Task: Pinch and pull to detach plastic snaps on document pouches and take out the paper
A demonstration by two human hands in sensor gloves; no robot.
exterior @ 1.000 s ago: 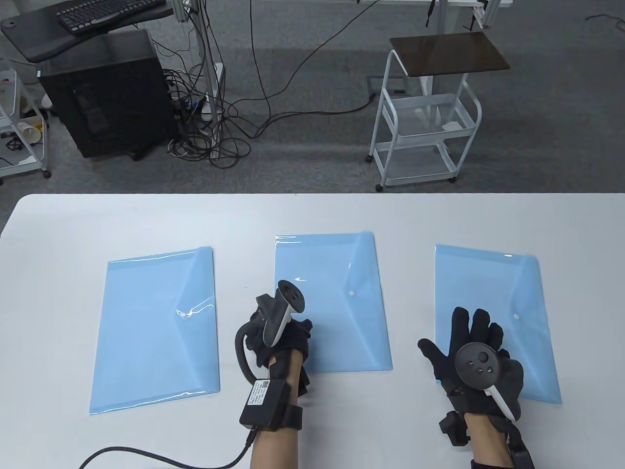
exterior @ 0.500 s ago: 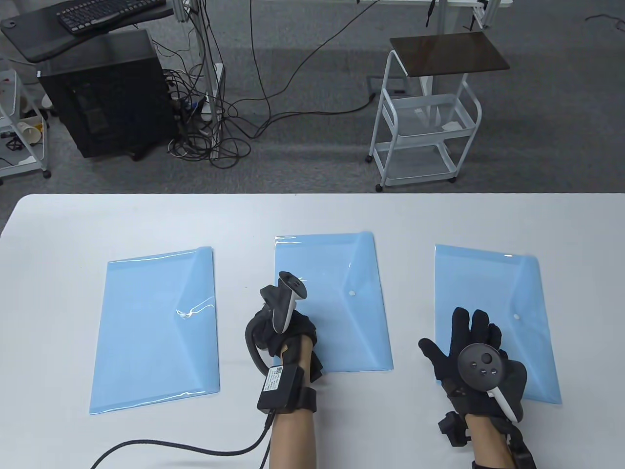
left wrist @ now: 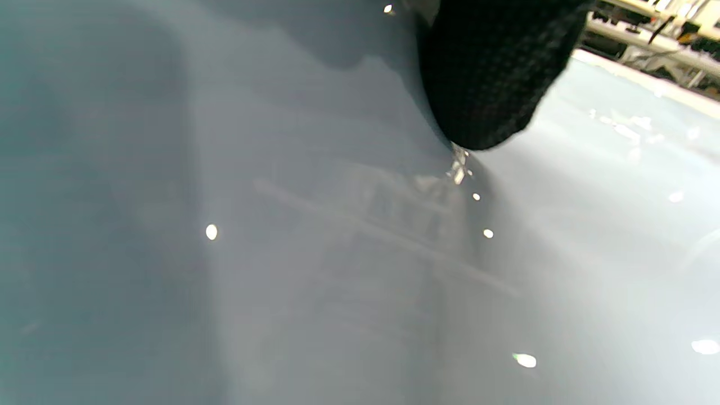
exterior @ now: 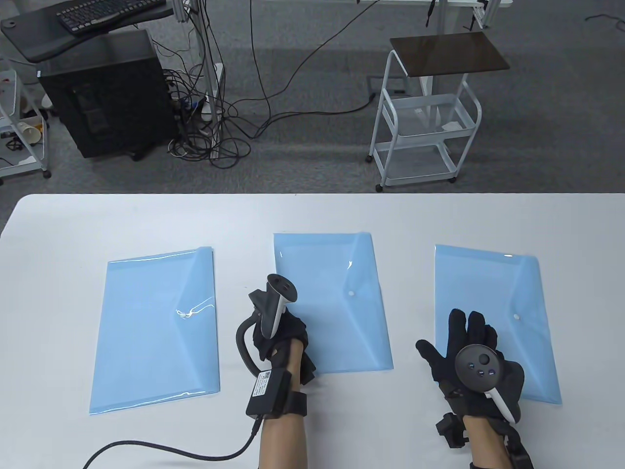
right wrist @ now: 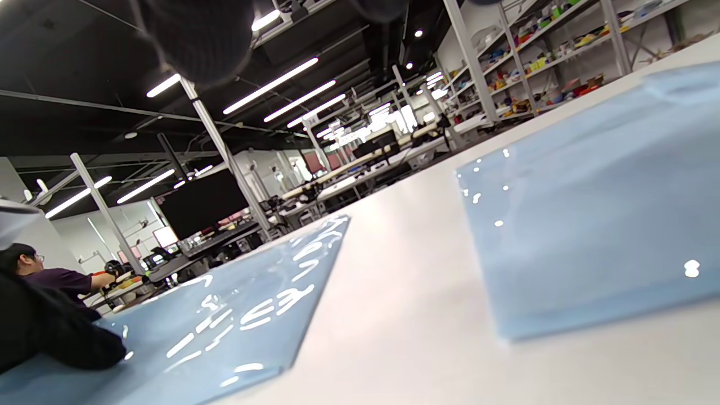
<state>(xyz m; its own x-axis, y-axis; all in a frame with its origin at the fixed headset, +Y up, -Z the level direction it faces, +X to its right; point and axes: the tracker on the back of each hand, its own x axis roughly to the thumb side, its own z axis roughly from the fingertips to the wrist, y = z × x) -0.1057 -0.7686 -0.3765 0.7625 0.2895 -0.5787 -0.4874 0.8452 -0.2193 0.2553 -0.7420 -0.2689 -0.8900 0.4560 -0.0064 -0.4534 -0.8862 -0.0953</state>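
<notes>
Three light-blue document pouches lie side by side on the white table point(exterior: 73, 229). Each has a white snap on its flap. My left hand point(exterior: 281, 337) rests on the lower left part of the middle pouch point(exterior: 337, 273), below and left of its snap point(exterior: 351, 293). In the left wrist view a gloved fingertip point(left wrist: 489, 84) presses on the glossy pouch surface point(left wrist: 337, 253). My right hand point(exterior: 468, 342) lies flat, fingers spread, on the lower left of the right pouch point(exterior: 517, 283), whose snap point(exterior: 516, 317) sits just right of the fingertips. The left pouch point(exterior: 151, 322) lies untouched.
A black cable point(exterior: 161, 447) runs from my left wrist across the table's front. Beyond the far edge stand a white wire cart point(exterior: 425, 127), a black computer tower point(exterior: 107, 93) and tangled floor cables point(exterior: 215, 127). A seated person point(right wrist: 34, 270) shows far off in the right wrist view.
My left hand shifted right, then back left, and the middle pouch slid a little left and away under it. The right hand stayed flat on the right pouch.
</notes>
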